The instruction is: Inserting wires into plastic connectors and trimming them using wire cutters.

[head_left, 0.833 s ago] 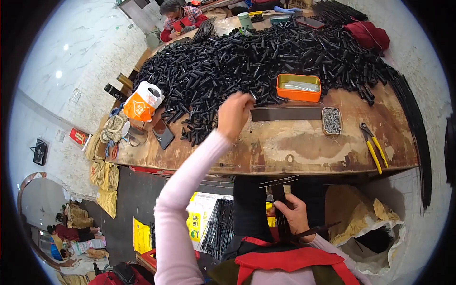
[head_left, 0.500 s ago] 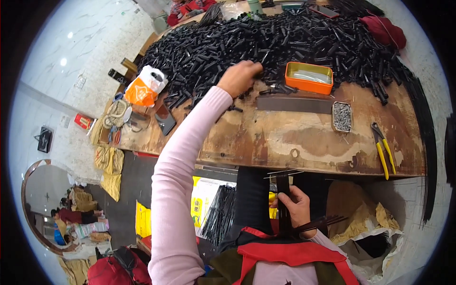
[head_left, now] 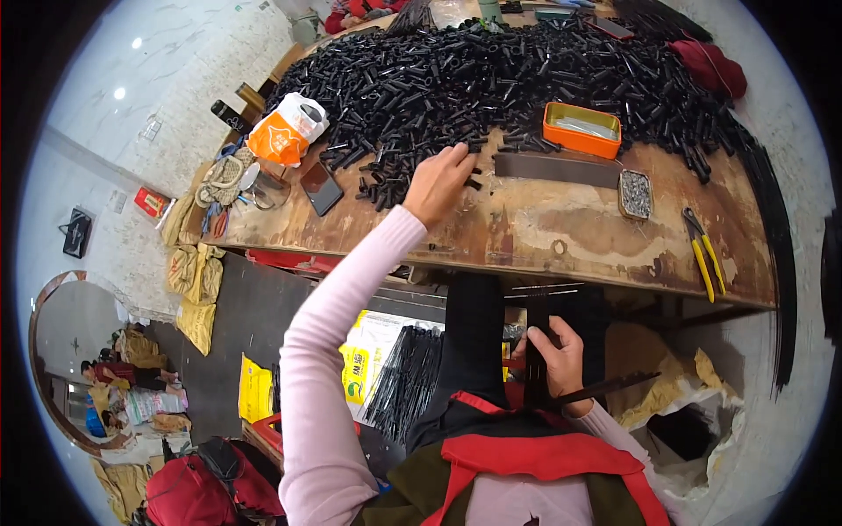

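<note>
Your left hand [head_left: 438, 186], 12 o'clock, half curled by near edge of black tubes [head_left: 412, 83] on counter [head_left: 596, 238]; can't tell if it holds any. Your right hand [head_left: 563, 355], 4 o'clock, curled, gripping dark strips [head_left: 537, 346].

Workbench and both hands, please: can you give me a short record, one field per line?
Left hand: at the near edge of the pile of black pieces; grip unclear
Right hand: holding dark strips
Near the pile: orange tin, dark bar, silvery metal bits
Workbench, right: yellow-handled pliers
Workbench, left: phone, orange-and-white bag
</note>
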{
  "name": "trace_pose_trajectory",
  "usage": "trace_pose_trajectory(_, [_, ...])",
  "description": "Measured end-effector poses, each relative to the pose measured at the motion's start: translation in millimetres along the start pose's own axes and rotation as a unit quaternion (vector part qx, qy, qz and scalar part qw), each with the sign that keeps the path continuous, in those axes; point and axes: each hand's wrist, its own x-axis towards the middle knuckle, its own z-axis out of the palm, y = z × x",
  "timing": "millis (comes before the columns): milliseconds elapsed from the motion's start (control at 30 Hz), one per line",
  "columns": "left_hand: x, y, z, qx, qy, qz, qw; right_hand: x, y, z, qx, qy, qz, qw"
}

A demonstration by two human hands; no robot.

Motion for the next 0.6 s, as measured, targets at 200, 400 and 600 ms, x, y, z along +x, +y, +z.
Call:
trace_pose_trajectory(200, [-49,112,-17,-0.490,0.019,-0.262,0.831,-17,-9,16,-0.042,0.025,-0.013,0.999])
trace_pose_trajectory(400, [-111,160,-29,-0.690,0.112,-0.466,0.542,-26,1,29,-0.030,-0.002,-0.007,1.000])
trace_pose_trajectory(600, [-120,186,-26,-0.673,0.263,-0.474,0.503,-37,11,41,-0.027,0.002,0.001,1.000])
